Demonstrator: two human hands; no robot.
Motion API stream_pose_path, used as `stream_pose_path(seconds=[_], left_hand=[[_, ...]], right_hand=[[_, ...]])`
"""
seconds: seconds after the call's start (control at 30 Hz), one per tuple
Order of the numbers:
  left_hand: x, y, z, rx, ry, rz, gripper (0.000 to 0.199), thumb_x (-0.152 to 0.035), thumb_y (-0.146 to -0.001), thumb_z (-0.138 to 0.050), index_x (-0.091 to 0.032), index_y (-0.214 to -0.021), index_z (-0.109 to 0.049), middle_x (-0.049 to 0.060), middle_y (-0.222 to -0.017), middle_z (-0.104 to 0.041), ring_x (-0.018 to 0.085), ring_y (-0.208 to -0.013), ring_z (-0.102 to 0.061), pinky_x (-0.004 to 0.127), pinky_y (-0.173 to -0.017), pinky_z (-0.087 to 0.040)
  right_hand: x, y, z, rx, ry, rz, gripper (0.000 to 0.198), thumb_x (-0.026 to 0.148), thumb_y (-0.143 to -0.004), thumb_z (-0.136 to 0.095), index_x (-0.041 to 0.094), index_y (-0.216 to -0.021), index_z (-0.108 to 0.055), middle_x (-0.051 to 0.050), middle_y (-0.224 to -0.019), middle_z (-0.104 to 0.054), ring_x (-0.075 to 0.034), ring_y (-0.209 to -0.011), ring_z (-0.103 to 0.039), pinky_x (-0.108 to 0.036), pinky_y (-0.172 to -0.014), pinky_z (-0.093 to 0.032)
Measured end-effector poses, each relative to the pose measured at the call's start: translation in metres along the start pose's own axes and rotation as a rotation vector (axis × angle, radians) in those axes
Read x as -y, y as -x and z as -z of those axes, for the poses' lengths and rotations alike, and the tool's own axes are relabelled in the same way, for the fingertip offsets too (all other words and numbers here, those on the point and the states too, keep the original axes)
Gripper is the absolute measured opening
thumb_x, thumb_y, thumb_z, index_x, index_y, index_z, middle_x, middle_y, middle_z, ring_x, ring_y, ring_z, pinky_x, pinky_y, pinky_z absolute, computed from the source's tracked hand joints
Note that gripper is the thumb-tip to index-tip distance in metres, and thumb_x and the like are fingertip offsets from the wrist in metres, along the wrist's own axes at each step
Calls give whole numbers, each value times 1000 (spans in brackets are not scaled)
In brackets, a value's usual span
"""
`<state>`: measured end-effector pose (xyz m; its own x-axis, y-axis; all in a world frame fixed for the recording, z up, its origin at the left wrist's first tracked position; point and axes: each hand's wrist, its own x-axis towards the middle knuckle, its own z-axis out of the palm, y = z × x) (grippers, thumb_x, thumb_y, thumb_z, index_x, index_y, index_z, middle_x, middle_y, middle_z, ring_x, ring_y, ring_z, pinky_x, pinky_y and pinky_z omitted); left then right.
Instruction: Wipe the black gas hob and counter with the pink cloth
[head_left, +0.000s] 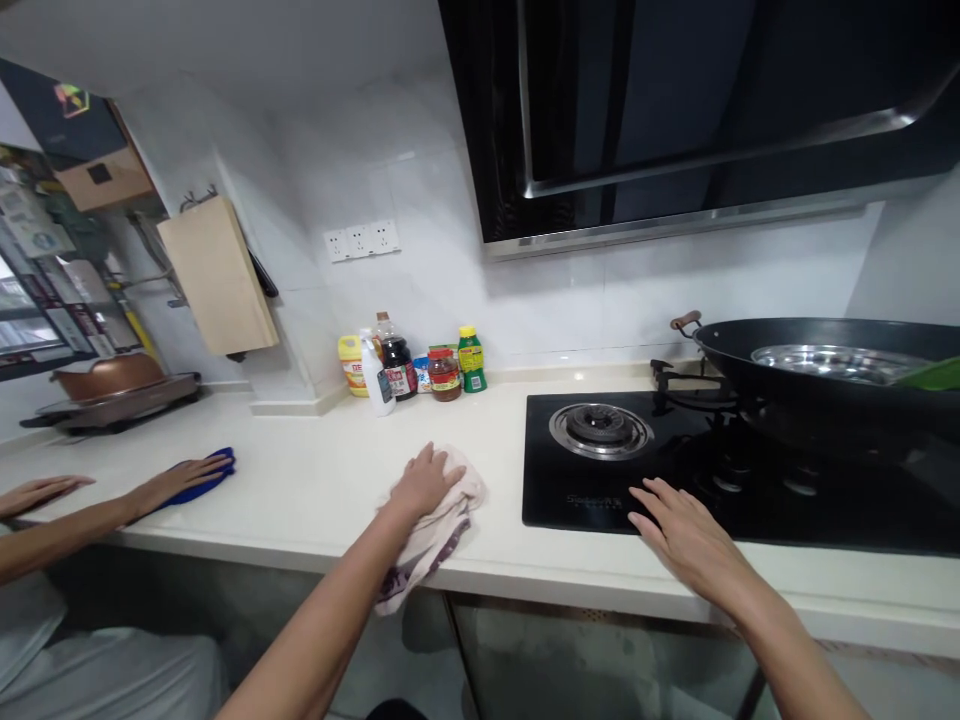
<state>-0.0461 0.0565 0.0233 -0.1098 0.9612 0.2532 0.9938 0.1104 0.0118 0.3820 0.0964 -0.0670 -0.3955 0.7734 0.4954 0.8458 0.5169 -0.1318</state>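
My left hand (424, 487) is on a crumpled pale pink cloth (442, 535) with a dark purple edge, pressing it to the white countertop (300, 480) with fingers curled over its top. One end of the cloth hangs over the counter's front edge. My right hand (686, 535) is open with fingers spread, over the front edge of the black gas cooktop (585, 490); nothing is in it. Whether its fingertips touch the glass I cannot tell. The left burner (602, 430) has no pan on it.
A co-worker's hand (184, 482) lies on a blue cloth (206, 487) at left. Several bottles, including a white spray bottle (375, 375) and a green bottle (471, 360), stand by the wall. A large wok (825, 390) sits at right under the range hood (675, 120).
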Motion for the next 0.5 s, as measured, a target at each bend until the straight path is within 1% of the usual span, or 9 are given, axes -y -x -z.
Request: stream_pose_path(seconds=[0.1,0.17,0.23,0.3,0.37,0.43,0.5], left_hand=[[-47,1,-1,-16,7,-96,57,-62,-99,-41,-21,-130,-65,17,-136,-60,34,-131,-52,50,-108,-39],[-71,15,1,-26,13,-174,57,-62,-99,-41,-22,-131,-66,15,-128,-62,33,-121,-57,50,-103,-44],[-84,37,5,-29,21,-257,53,-61,-99,-45,-26,-135,-63,13,-126,-64,30,-117,-59,48,-102,-46],[-83,62,6,-42,20,-347,55,-59,-98,-50,-27,-142,-57,12,-134,-63,30,-123,-58,48,-104,-45],[-69,84,2,-82,-1,-398,62,-61,-96,-51,-26,-148,-51,14,-145,-60,32,-132,-55,52,-106,-44],[-48,100,-5,-137,-36,-386,65,-62,-96,-50,-25,-150,-50,16,-150,-56,35,-138,-52,56,-107,-42],[-25,107,-13,-145,-65,-325,62,-60,-98,-46,-26,-151,-50,15,-153,-53,35,-140,-50,57,-107,-42]], right_hand=[[0,0,1,10,-6,7,63,55,-103,-29,15,-141,-60,-15,-150,-54,-30,-144,-45,-53,-120,-33],[0,0,1,14,-7,9,63,55,-103,-29,14,-141,-60,-16,-150,-54,-30,-144,-44,-53,-121,-32],[0,0,1,9,-5,15,63,55,-103,-30,14,-141,-60,-16,-151,-54,-30,-145,-44,-53,-121,-32],[-1,1,0,-2,1,20,62,54,-103,-31,15,-141,-60,-16,-151,-54,-30,-145,-44,-52,-121,-32],[-1,1,-2,-7,8,22,61,54,-103,-32,15,-141,-60,-15,-151,-53,-30,-145,-44,-52,-121,-32],[-1,2,-3,-6,6,23,61,55,-102,-34,16,-141,-60,-16,-152,-53,-30,-145,-43,-53,-121,-31],[0,2,-4,0,-1,22,61,55,-102,-35,17,-141,-60,-16,-152,-52,-30,-146,-42,-53,-122,-31]])
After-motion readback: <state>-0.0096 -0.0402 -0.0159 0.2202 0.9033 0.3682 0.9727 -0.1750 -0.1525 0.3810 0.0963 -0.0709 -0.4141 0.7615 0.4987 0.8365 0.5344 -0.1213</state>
